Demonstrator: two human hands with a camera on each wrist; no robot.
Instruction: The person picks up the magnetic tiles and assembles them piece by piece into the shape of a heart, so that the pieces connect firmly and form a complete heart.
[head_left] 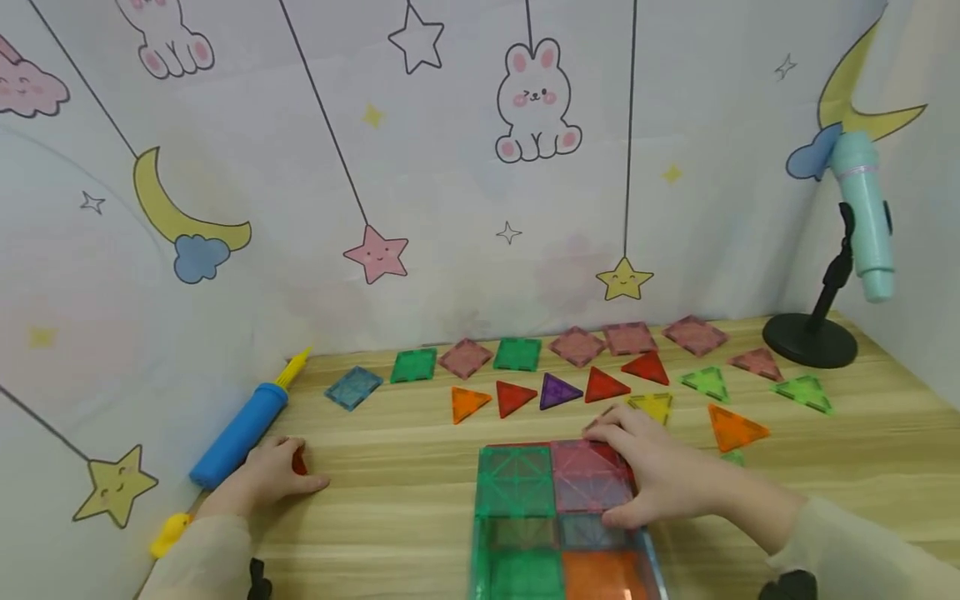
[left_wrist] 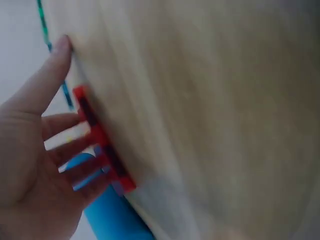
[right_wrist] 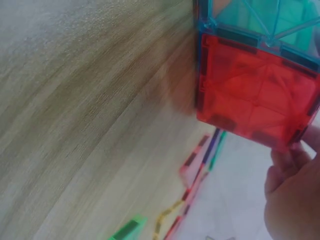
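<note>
A box-like structure of translucent magnetic tiles (head_left: 516, 483) stands at the table's front middle, with green and pink panels on top and green and orange panels seen lower down. My right hand (head_left: 660, 475) grips its far right corner, thumb and fingers apart over the pink panel. A red side panel (right_wrist: 255, 95) shows in the right wrist view, fingers at its edge. At the left, my left hand (head_left: 262, 479) is beside a blue pump (head_left: 242, 433). Its outstretched fingers touch a red magnetic tile (left_wrist: 104, 139), while the thumb is apart from it.
Loose square tiles (head_left: 517, 354) line the back of the table, with triangular tiles (head_left: 513, 398) before them. A mint microphone (head_left: 864, 217) on a black stand (head_left: 810, 340) occupies the back right. A yellow duck (head_left: 171, 533) lies near my left sleeve.
</note>
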